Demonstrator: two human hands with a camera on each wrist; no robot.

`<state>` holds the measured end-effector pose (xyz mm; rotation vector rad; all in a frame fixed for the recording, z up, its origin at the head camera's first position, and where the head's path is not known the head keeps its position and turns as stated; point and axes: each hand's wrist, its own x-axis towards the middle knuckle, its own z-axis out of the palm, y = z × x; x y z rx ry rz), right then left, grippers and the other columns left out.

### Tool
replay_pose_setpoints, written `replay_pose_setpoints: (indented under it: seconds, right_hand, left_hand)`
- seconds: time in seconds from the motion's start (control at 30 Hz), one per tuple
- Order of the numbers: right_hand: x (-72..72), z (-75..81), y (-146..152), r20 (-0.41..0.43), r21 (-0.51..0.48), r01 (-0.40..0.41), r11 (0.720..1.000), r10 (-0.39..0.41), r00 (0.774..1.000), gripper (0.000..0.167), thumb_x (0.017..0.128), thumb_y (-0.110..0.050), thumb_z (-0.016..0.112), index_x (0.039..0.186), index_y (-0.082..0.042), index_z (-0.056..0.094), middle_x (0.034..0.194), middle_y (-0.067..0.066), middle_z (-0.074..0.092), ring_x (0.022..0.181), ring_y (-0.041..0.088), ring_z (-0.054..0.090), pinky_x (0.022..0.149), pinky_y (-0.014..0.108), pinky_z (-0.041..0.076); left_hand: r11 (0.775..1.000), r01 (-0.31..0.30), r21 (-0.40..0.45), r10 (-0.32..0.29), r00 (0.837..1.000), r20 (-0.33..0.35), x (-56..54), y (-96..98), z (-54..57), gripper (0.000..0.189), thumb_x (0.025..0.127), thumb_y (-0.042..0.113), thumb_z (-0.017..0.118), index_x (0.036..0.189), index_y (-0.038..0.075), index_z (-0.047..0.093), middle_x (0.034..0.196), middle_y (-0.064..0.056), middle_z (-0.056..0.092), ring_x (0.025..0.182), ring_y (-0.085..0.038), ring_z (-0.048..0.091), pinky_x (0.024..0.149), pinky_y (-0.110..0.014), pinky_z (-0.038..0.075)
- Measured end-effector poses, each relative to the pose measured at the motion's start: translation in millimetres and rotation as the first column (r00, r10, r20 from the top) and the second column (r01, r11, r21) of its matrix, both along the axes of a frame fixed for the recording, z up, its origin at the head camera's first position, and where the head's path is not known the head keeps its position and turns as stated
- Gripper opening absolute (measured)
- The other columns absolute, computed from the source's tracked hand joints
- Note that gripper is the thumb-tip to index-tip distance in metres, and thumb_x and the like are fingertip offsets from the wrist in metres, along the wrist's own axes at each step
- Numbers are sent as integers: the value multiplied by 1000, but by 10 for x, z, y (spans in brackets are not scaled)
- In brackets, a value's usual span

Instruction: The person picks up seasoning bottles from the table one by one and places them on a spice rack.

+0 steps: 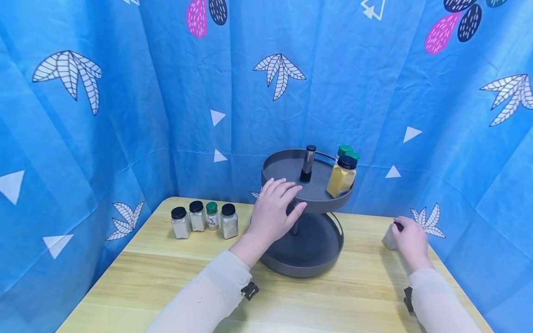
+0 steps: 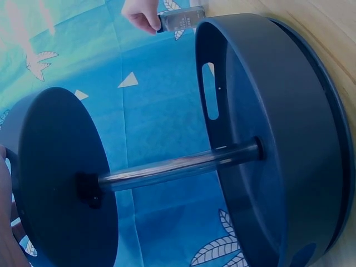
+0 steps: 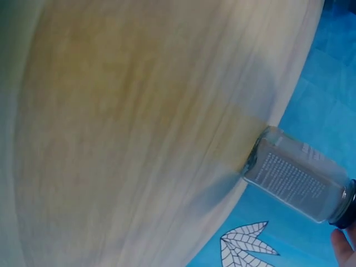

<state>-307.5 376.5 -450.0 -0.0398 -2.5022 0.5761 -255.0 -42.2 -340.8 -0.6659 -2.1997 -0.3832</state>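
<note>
A dark grey two-tier turntable rack (image 1: pixel 306 270) stands on the table, its tiers joined by a metal post (image 2: pixel 183 167). My left hand (image 1: pixel 272 210) rests at the near left rim of the upper tier, fingers spread over the edge. On that tier's right side stand a black-capped jar of yellow powder (image 1: pixel 341 178) and green-capped jars (image 1: pixel 344 150) partly hidden behind it. Far to the right, my right hand (image 1: pixel 410 238) pinches the black cap of a clear spice jar (image 3: pixel 297 175) with pale contents and a printed label. The jar's base is right at the tabletop.
On the left of the wooden table (image 1: pixel 175 286) stand several jars of pale contents, among them a black-capped jar (image 1: pixel 229 222) and a green-capped jar (image 1: pixel 212 216). A patterned blue curtain (image 1: pixel 266 115) hangs behind and along both sides of the table.
</note>
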Motion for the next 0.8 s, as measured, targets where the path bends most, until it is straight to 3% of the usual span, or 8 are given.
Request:
replay_pose_setpoints:
  seconds: [0.5,0.8]
  right_hand:
    - [-23,-13,12,29,-5,-10,1000,10,1000,32,95,-7,60,121,11,63,127,34,57,117,56,50,99,67,39]
    - [-71,-56,44,-6,0,-11,1000,11,1000,30,93,-5,64,119,12,64,124,35,58,114,56,51,97,68,41]
  left_hand:
    - [1000,-3,-4,3,1000,8,-2,5,-4,45,100,50,54,135,22,63,135,1,62,136,-19,46,123,-40,20]
    - [1000,3,4,-3,1000,-11,-16,8,-15,45,100,49,55,133,21,64,134,1,62,135,-19,47,123,-40,20]
